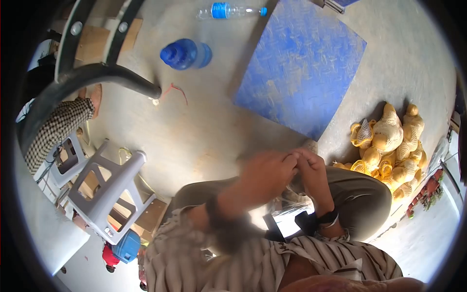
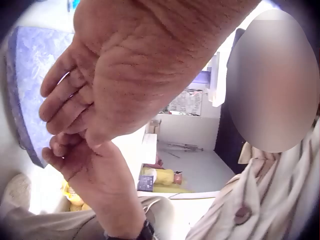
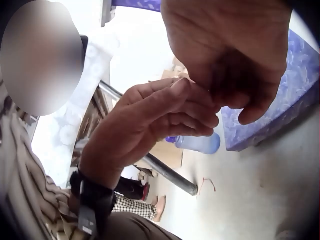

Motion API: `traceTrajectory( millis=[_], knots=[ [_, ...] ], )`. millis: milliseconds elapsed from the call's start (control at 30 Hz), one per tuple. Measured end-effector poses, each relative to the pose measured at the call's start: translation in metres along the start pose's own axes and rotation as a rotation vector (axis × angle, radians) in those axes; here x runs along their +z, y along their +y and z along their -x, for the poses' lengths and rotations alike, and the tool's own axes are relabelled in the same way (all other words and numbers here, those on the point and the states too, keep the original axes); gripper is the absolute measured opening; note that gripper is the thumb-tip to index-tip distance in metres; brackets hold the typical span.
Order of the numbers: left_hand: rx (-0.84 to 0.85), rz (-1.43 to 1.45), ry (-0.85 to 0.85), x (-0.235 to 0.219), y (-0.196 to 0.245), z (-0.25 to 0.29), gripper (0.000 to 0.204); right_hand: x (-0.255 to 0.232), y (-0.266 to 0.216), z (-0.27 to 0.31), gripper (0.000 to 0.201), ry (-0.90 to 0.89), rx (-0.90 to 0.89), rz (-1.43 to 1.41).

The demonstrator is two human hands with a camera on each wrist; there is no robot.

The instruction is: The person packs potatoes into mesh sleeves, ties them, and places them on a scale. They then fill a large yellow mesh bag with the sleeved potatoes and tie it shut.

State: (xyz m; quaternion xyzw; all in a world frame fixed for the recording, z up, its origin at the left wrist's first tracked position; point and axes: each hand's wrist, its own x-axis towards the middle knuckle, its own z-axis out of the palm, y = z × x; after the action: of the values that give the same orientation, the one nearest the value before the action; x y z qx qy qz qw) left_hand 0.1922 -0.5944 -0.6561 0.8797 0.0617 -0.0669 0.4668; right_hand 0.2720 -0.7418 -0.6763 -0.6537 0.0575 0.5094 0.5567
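My left hand [image 1: 265,177] and right hand [image 1: 316,180] meet at the fingers above my lap. In the left wrist view, the left hand [image 2: 135,65] has loosely bent fingers over the upturned palm of the right hand [image 2: 102,175]. The right wrist view shows the left hand [image 3: 145,117] with its thumb along its fingers, touching the bent fingers of the right hand [image 3: 235,50]. No object shows between them; the spot where the fingertips meet is partly hidden.
A blue textured platform [image 1: 301,68] lies ahead, with a blue-capped bottle [image 1: 187,53] and a clear bottle [image 1: 233,10] nearby. Netted yellowish produce [image 1: 389,136] is piled at right. Grey stools [image 1: 107,190], a black metal frame [image 1: 112,75] and another person's checkered trousers [image 1: 58,126] are at left.
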Motion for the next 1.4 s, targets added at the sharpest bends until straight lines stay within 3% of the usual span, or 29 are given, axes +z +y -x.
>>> traceTrajectory(
  millis=[100,200,267,333,400,467,533,600,667,700,767,800,867,933,1000,1033,1100,1200,1400],
  knots=[
    [-0.112,0.111,-0.013,0.0,0.01,-0.004,0.015,0.005,-0.014,0.008,0.019,0.049,0.047,-0.122],
    [-0.107,0.139,0.143,0.003,0.015,-0.002,0.021,0.015,-0.03,0.023,0.018,0.127,0.059,-0.285],
    [-0.19,0.271,0.003,-0.006,0.021,-0.007,0.019,0.009,-0.023,0.032,0.019,0.158,0.079,-0.266],
    [-0.234,0.343,0.056,-0.001,0.034,0.001,0.019,0.006,-0.033,0.042,0.02,0.178,0.079,-0.25],
    [-0.279,0.406,0.112,-0.019,0.068,0.007,0.018,0.01,-0.059,0.056,0.018,0.173,0.127,-0.209],
    [-0.471,0.539,0.205,-0.05,0.112,0.017,0.019,0.019,-0.105,0.08,0.018,0.099,0.15,-0.147],
    [-0.439,0.556,0.249,-0.058,0.142,0.038,0.021,0.018,-0.138,0.107,0.018,0.025,0.173,-0.075],
    [-0.395,0.572,0.304,-0.085,0.176,0.059,0.024,0.01,-0.161,0.125,0.018,-0.055,0.06,0.231],
    [-0.336,0.595,0.465,-0.127,0.209,0.082,0.03,0.023,-0.198,0.145,0.017,-0.052,0.042,0.249],
    [-0.322,0.584,0.495,-0.158,0.221,0.092,0.03,0.033,-0.217,0.154,0.018,-0.02,-0.065,0.32],
    [-0.213,0.102,0.763,-0.231,0.232,0.118,0.034,0.055,-0.257,0.168,0.021,-0.026,-0.289,0.433],
    [-0.349,0.158,0.889,-0.292,0.262,0.134,0.036,0.077,-0.283,0.176,0.021,-0.038,-0.313,0.442],
    [-0.338,-0.254,1.078,-0.364,0.238,0.173,0.039,0.138,-0.334,0.196,0.029,-0.01,-0.706,0.63],
    [-0.388,-0.413,1.323,-0.43,0.226,0.203,0.048,0.193,-0.369,0.208,0.047,-0.075,-1.028,0.877],
    [-0.467,-0.568,1.411,-0.473,0.2,0.223,0.068,0.244,-0.384,0.227,0.054,-0.163,-1.104,0.881],
    [-0.463,-0.576,1.428,-0.488,0.191,0.225,0.068,0.268,-0.391,0.234,0.061,-0.237,-1.179,0.873],
    [-0.448,-0.439,1.439,-0.503,0.176,0.222,0.087,0.302,-0.394,0.241,0.065,-0.235,-1.2,0.906],
    [-0.453,-0.416,1.408,-0.511,0.172,0.218,0.097,0.338,-0.408,0.239,0.071,-0.215,-1.244,0.989],
    [-0.593,-0.374,1.34,-0.515,0.177,0.217,0.095,0.398,-0.428,0.21,0.074,-0.127,-1.256,1.058]
  ],
)
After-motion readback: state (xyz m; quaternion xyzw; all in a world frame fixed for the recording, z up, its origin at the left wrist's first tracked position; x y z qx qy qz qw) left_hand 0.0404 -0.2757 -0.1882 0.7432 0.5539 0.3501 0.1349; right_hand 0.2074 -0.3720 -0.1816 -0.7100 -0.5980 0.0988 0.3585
